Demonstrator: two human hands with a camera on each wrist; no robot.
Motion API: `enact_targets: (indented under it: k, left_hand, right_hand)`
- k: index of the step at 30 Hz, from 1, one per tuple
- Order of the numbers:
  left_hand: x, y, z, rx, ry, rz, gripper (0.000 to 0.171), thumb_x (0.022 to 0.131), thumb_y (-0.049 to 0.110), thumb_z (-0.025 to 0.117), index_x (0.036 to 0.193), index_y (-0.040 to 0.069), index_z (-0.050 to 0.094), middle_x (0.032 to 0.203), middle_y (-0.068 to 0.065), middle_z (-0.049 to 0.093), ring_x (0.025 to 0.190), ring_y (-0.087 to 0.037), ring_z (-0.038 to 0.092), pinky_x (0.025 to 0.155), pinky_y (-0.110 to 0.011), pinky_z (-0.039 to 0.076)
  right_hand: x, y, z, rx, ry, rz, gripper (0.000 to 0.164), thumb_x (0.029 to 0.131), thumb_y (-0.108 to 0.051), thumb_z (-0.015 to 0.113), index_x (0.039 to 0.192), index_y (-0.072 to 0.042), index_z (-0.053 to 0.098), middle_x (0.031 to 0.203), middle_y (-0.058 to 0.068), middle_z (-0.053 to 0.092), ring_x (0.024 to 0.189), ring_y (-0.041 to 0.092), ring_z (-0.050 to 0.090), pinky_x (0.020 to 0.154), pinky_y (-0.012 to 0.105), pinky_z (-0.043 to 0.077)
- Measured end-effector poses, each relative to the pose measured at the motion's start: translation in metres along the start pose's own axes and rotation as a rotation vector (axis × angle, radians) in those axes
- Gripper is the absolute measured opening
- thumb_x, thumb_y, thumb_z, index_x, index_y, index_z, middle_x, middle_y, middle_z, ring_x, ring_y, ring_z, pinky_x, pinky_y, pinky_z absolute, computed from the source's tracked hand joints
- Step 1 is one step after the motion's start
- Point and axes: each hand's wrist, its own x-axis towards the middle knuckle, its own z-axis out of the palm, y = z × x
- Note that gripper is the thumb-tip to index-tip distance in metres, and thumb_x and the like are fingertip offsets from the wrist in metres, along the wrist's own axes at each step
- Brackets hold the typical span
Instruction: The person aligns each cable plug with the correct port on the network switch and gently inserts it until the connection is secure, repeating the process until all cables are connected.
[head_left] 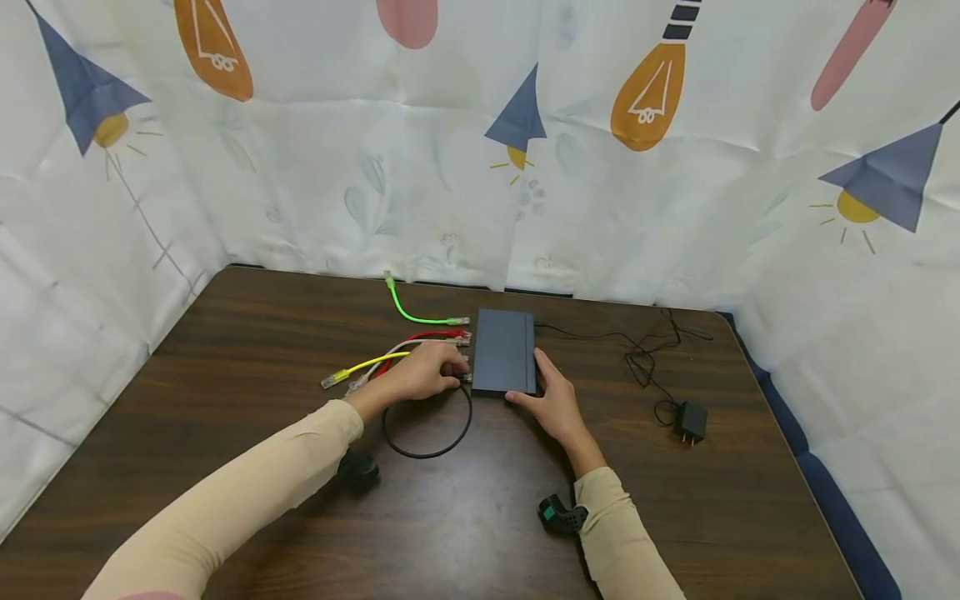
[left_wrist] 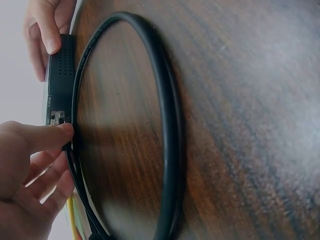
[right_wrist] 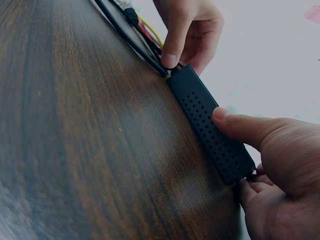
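The blue-grey box (head_left: 502,350) lies flat on the worktop (head_left: 480,517), nearer the far edge than the near one. The right hand (head_left: 557,404) grips its near right corner, thumb on the perforated near face, fingers along the right side. The left hand (head_left: 423,372) pinches the end of a black cable (head_left: 427,457) between thumb and fingers at the box's left side, by a socket — whether the plug is seated in it, I cannot tell. The cable's loop spreads toward the near edge.

Left of the box lie green (head_left: 411,317), red (head_left: 435,335), white (head_left: 362,383) and yellow (head_left: 369,363) cables, the yellow partly hidden by the left hand. A thin black cord (head_left: 642,350) runs from the box's right side to a power adapter (head_left: 691,422) near the worktop's right edge.
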Motion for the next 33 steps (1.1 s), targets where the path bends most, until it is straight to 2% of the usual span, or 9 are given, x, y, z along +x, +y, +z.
enact_targets:
  k: [33]
  left_hand:
    - [-0.0024,0.0009,-0.0062,0.024,-0.007,0.067,0.018,0.085,0.009,0.073,0.103,0.011,0.074,0.098,-0.003,0.069,0.082,-0.016,0.06,0.071,-0.026,0.047]
  right_hand:
    - [-0.0002,-0.0008,-0.0006,0.001,-0.009,0.012,0.095,0.081,-0.019,0.079,0.153,-0.001,0.021,0.16,0.019,0.019,0.147,0.03,0.025,0.114,0.04,0.032]
